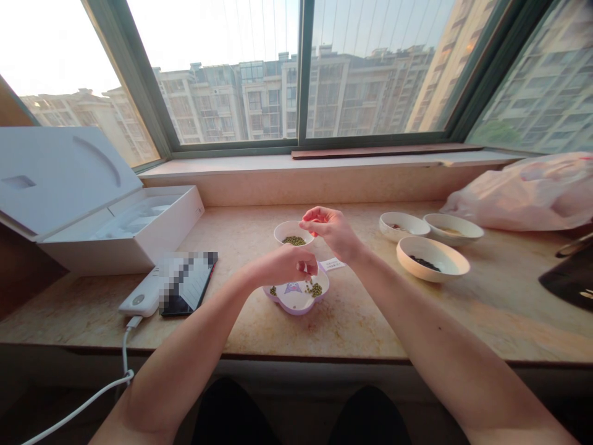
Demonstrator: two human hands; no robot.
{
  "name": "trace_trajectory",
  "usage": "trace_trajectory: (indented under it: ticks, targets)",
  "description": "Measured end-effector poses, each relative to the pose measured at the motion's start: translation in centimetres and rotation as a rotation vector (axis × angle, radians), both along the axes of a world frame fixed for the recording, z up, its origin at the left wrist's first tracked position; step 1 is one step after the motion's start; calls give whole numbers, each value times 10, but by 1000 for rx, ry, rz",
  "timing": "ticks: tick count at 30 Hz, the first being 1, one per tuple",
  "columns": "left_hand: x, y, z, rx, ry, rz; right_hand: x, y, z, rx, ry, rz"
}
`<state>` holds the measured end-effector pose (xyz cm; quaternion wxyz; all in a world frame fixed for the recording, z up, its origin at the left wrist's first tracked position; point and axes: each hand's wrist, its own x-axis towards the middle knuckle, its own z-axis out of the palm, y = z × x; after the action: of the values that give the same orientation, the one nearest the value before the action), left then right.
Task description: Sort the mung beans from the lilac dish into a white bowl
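A small white bowl [279,232] holds green mung beans [293,240]. In front of it stands a lilac-rimmed shaped dish [296,303] with a cartoon print inside and small clusters of mung beans on its left and right. My left hand [286,266] hovers over the back of this dish, fingers curled down and closed above the right-hand beans. Over the bowl's right edge is my right hand [332,232], thumb and fingertips pinched together. Whatever lies between the fingertips of either hand is too small or hidden to make out.
Three bowls stand to the right, the nearest bowl [407,262] with dark contents. A plastic bag [528,191] lies behind them. On the left are an open white box [171,232], a phone [188,290] and a cabled white power bank [143,296]. A paper label [334,264] lies beside the dish.
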<state>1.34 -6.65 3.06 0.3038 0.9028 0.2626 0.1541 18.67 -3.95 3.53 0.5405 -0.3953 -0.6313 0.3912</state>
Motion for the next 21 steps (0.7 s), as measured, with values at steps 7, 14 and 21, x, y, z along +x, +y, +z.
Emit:
trace_trajectory:
  ticks: [7,14,21]
  targets:
    - [2,-7,4,-57,-195,58,2,6,-12,139,-501,-230]
    - [0,-10,11,-183,-307,47,2,4,-13,152,-616,-321]
    - [-3,-14,17,-557,-546,-41,6,2,-7,123,-663,-342]
